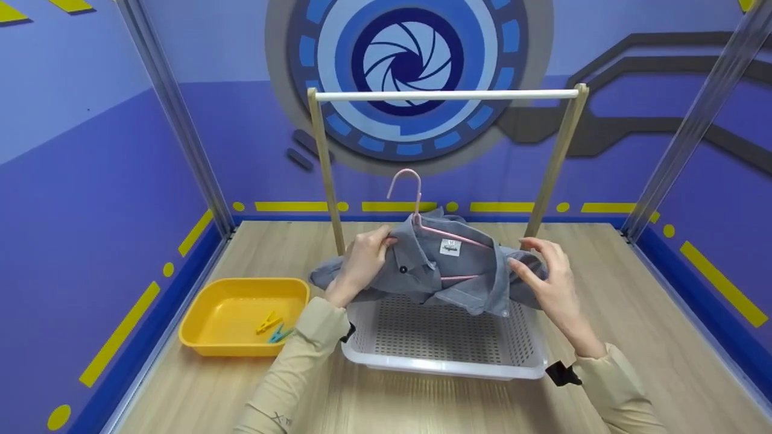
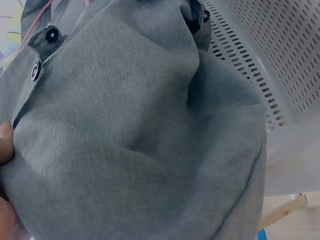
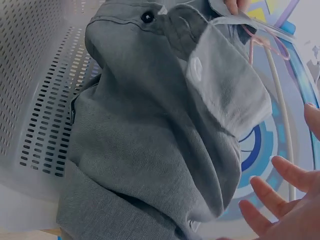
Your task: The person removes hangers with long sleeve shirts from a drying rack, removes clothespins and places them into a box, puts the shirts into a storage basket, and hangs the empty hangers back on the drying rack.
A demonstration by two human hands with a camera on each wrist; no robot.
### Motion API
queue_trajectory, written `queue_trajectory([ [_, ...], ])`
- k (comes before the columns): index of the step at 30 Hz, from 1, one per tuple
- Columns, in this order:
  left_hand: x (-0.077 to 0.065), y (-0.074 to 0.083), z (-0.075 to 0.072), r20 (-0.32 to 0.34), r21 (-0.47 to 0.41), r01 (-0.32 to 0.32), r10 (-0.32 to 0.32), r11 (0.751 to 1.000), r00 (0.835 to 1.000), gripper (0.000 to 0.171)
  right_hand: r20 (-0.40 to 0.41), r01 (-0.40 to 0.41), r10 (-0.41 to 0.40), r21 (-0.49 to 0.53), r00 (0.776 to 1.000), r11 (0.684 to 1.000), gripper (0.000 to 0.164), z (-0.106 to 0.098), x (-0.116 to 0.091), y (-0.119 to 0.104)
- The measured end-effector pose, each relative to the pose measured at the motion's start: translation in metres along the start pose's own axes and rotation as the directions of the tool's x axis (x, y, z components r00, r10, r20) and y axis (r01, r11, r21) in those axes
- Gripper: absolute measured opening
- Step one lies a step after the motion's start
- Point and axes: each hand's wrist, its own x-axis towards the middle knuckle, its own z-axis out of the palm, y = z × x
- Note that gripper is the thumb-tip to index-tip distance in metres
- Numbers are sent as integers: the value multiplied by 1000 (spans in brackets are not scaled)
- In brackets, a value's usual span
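A grey buttoned shirt (image 1: 395,274) hangs bunched around a pink hanger (image 1: 418,202), whose hook rises out of the collar. My left hand (image 1: 362,259) pinches the shirt near the collar on the left; in the left wrist view, only its fingertips (image 2: 6,142) show at the edge of the cloth. On the other side, my right hand (image 1: 555,286) is beside the shirt's shoulder with fingers spread. The right wrist view shows those fingers (image 3: 272,195) apart from the fabric. Most of the hanger's arms are hidden inside the shirt.
Below the shirt stands a white perforated basket (image 1: 446,366). Behind it is a rack with a white bar (image 1: 446,95) and wooden posts (image 1: 552,175). At left, a yellow tray (image 1: 223,348) holds a yellow clothespin (image 1: 268,322) and a blue-green clothespin (image 1: 278,333).
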Motion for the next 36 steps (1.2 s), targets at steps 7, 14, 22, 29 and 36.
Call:
queue_trajectory([
  [7,-1,0,1,2,14,-7,7,1000,1000,13,-27,55,-61,-182,998,982,53,17,-1,3],
  [14,-4,-1,3,-9,32,-2,2,999,1000,15,-37,38,-47,-211,998,977,57,27,-3,5],
  [22,-7,-3,3,-20,29,-20,20,999,1000,13,1,-19,20,-279,1000,960,62,31,-5,13],
  [29,-11,-5,5,-18,21,-31,31,999,999,14,2,6,-6,-291,1000,957,56,32,-6,23],
  [36,-10,-2,6,-20,20,-50,50,999,999,13,-11,74,-81,-305,997,950,48,33,-3,29],
])
